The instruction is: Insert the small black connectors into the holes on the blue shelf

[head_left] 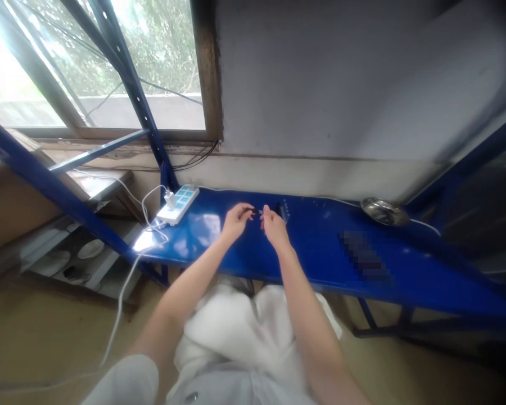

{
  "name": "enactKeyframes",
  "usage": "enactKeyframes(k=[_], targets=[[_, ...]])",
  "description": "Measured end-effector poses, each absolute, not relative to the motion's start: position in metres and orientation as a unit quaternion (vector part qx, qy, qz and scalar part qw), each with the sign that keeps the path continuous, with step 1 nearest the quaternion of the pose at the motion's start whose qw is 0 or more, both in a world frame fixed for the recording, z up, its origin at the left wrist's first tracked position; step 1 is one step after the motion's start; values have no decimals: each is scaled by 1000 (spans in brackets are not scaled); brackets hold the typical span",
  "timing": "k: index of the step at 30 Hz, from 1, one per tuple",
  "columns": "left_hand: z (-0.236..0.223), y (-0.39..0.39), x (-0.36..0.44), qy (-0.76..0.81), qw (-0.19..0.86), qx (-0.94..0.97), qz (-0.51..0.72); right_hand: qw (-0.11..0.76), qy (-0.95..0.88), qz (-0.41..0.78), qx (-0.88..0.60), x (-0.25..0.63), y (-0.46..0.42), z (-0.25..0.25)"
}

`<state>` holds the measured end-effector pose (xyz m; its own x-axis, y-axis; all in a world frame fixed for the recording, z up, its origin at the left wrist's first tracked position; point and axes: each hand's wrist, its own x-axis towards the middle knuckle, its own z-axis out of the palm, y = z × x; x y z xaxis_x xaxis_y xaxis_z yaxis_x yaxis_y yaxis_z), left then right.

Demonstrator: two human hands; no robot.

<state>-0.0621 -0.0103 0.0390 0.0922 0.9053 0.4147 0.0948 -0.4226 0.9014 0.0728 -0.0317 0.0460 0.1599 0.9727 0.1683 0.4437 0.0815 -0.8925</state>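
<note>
Both of my hands meet over the blue tabletop (244,256), close together. The fingers of my left hand (236,220) pinch one end of a small thin dark piece (255,211), too small to name. At its other, paler end my right hand (273,222) is closed with thumb and fingertips. Just beyond the right hand lies a small clear strip with a row of knobs (284,211), and something black sits beside it, partly hidden by the fingers.
A white power strip (179,204) with a plug and white cable stands at the table's left end. To the right are a shiny metal dish (383,211) and a blurred-out dark object (365,256). Blue shelf posts (130,84) rise at the left, before a window.
</note>
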Motion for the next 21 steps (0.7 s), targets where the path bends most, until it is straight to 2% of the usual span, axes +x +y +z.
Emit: enactKeyframes(k=[6,14,21], targets=[[48,-60,-64,414,390,591,572,508,-576,345,-540,60,-56,56],[57,-78,-79,452,441,444,635,476,-662,347,-463,59,-81,75],[61,-78,-79,404,473,470,626,481,-684,294,-463,65,-81,75]])
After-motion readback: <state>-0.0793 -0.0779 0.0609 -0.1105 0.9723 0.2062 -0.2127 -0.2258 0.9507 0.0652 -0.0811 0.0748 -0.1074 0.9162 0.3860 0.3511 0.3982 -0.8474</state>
